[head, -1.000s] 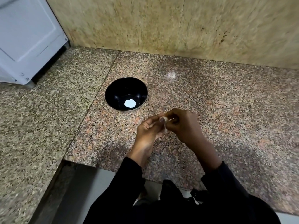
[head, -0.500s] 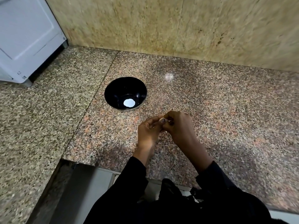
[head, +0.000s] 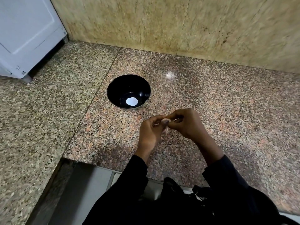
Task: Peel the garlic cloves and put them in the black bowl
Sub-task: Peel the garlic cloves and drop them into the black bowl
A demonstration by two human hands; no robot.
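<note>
Garlic clove: I see one small pale garlic clove (head: pixel 165 121) pinched between both hands, held above the speckled pink-brown granite bench (head: pixel 227 111), with a strip of papery skin (head: pixel 165 131) hanging from it between the palms.
Left hand: my view has the left hand (head: pixel 150 132) with its fingers (head: pixel 155 119) curled in, the thumb tip pressing on the clove from the near side.
Right hand: the right hand (head: pixel 186 122) has its fingers (head: pixel 176 116) bent round the clove's right end, pinching it; the two hands touch at the clove.
Bowl: the round glossy black bowl (head: pixel 116 88) stands on the bench beyond and left of the hands, near them but apart. I can make out only a bright white light spot on its bottom; no cloves show inside.
Surroundings: a mottled yellow-beige stone wall (head: pixel 162 21) backs the bench, and a white panelled appliance (head: pixel 27 30) stands at the far left. The person's black sleeves (head: pixel 227 176) fill the bottom edge.
Change: compared with half a second ago, both hands sit in much the same place with the same grip, and I now see more of the skin strip dangling below the clove. The bowl has not shifted.
</note>
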